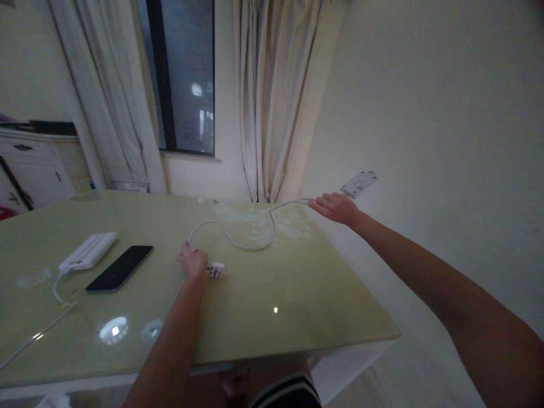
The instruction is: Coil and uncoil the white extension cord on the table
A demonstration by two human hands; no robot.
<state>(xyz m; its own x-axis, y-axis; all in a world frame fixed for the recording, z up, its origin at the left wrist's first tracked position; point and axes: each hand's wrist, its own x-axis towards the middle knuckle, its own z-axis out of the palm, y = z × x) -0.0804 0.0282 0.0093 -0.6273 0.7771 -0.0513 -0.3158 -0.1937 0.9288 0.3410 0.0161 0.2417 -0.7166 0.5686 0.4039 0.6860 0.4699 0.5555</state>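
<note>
A white cable runs in loose curves across the table between my two hands. My left hand, low over the tabletop, has its fingers closed on one end of the cable. Just right of that wrist lies a small white block with dark markings; its kind is unclear. My right hand reaches out past the table's far right edge, fingers wrapped around the cable's other part. Close behind it on the wall is a white socket panel. The cable tips are hidden in my fingers.
A black phone lies on the glossy greenish table. Left of it are a white power bank with a cable plugged in and a small clear piece. Curtains, a window and a white cabinet stand behind.
</note>
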